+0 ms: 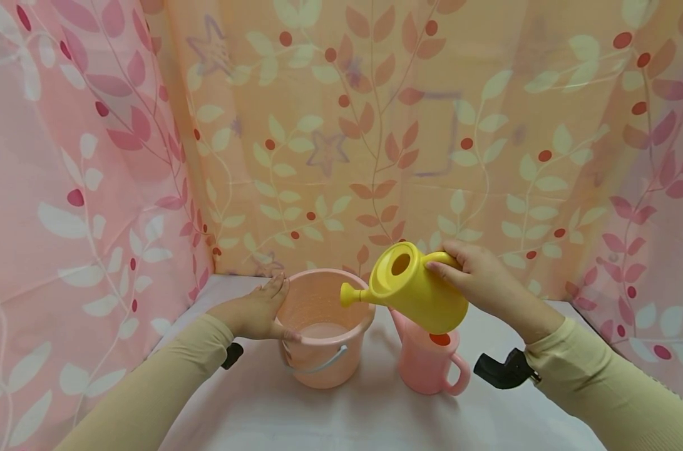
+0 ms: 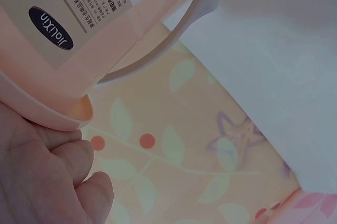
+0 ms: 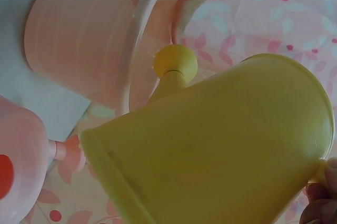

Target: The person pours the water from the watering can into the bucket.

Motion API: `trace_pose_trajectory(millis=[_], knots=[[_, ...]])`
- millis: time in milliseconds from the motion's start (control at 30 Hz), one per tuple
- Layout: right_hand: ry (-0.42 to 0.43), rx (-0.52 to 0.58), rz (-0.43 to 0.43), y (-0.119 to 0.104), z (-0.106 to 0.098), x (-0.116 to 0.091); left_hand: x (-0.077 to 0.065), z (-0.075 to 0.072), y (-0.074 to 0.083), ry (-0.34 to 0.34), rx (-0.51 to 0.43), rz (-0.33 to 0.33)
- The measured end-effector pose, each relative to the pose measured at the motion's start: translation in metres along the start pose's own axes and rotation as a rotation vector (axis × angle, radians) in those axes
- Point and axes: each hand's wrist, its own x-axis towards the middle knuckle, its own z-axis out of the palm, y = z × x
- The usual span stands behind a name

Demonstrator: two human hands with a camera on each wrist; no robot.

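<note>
My right hand (image 1: 487, 279) grips the handle of a yellow watering can (image 1: 426, 300), held in the air and tilted with its spout to the left. The round spout head (image 3: 175, 63) is over the right side of a peach-coloured bucket (image 1: 324, 363). Around the bucket's left rim, my left hand (image 1: 259, 311) holds on, thumb at the near edge and fingers toward the far edge. In the left wrist view, several fingers (image 2: 73, 166) touch the rim. No stream from the spout can be made out. The bucket stands upright on the white table.
Below the yellow can, a pink watering can (image 1: 426, 363) stands on the white table (image 1: 375, 419), right of the bucket. A grey bail handle (image 1: 318, 368) hangs on the bucket's front. Leaf-patterned cloth (image 1: 330, 125) walls off the back and sides.
</note>
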Motion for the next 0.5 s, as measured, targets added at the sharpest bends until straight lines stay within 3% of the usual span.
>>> trace_pose_trajectory(millis=[500], knots=[[-0.005,0.011,0.000,-0.0008,-0.0018,-0.0003,-0.0029,-0.0029,0.0034,-0.008,-0.010,-0.007]])
